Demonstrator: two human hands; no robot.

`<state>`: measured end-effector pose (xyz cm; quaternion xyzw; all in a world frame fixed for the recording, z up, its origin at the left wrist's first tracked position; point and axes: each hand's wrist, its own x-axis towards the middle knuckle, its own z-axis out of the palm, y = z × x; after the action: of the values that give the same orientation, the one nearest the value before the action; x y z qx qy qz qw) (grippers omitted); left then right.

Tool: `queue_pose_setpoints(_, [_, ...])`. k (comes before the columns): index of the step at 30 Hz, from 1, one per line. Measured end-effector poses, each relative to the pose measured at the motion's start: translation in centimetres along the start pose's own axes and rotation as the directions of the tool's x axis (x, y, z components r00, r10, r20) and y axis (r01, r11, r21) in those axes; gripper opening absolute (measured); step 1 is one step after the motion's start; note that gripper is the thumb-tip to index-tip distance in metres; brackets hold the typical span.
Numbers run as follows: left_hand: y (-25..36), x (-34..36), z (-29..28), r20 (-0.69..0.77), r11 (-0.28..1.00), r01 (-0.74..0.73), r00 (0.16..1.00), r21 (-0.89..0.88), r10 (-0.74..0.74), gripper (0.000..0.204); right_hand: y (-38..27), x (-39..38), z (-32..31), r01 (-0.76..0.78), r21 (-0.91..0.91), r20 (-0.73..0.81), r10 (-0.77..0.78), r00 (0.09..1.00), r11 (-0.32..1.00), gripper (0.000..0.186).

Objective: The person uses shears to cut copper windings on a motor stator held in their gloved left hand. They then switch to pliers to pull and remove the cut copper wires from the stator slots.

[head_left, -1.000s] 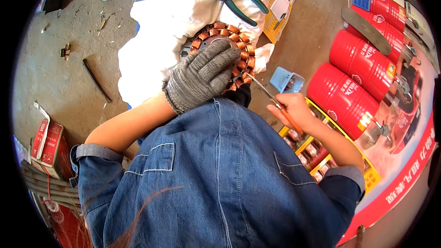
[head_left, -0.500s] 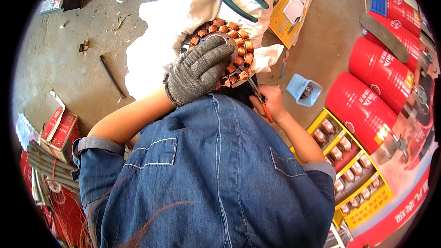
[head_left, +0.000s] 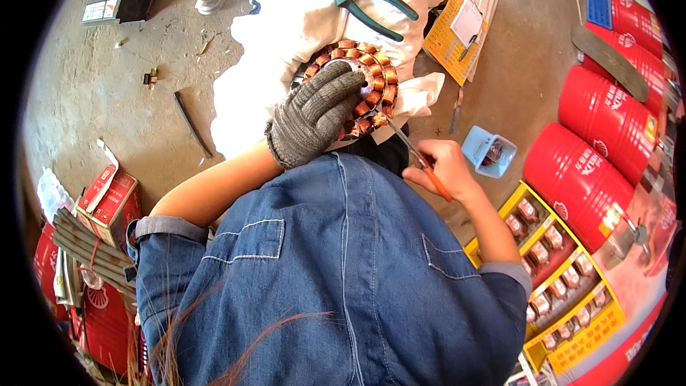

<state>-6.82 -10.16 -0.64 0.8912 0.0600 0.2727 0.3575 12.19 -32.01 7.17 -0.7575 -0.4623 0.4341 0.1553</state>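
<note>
**Head view: tool tip meets the coil ring from the lower right**

The white cloth (head_left: 271, 50) lies straight ahead of me on the concrete floor (head_left: 107, 100), and the round copper-wound stator (head_left: 357, 89) rests on it. My gloved left hand (head_left: 314, 118) is the nearer one, spread flat over the ring's near-left side. My bare right hand (head_left: 446, 168) grips an orange-handled screwdriver (head_left: 414, 159); its shaft slants up-left, tip at the ring's lower right edge. Green pliers (head_left: 364, 3) lie beyond.
</note>
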Motion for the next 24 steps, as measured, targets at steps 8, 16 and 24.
queue_pose_setpoints(8, [0.0,-0.2,0.3,-0.046,0.999,0.012,0.999,-0.04,-0.014,0.036,-4.8,0.0,-5.1,-0.228,-0.092,0.265,0.245,0.933,0.969,0.074])
queue_pose_setpoints(16, [0.1,-0.3,-0.1,-0.008,1.0,-0.002,1.0,-0.003,0.002,0.032,-10.5,3.0,-9.7,-0.292,-0.278,0.44,0.392,0.808,0.915,0.074])
queue_pose_setpoints(24, [-0.6,-0.1,0.3,-0.065,0.995,-0.042,0.997,-0.096,0.036,0.036,-8.9,2.7,-8.0,-0.271,-0.288,0.375,0.368,0.851,0.919,0.067])
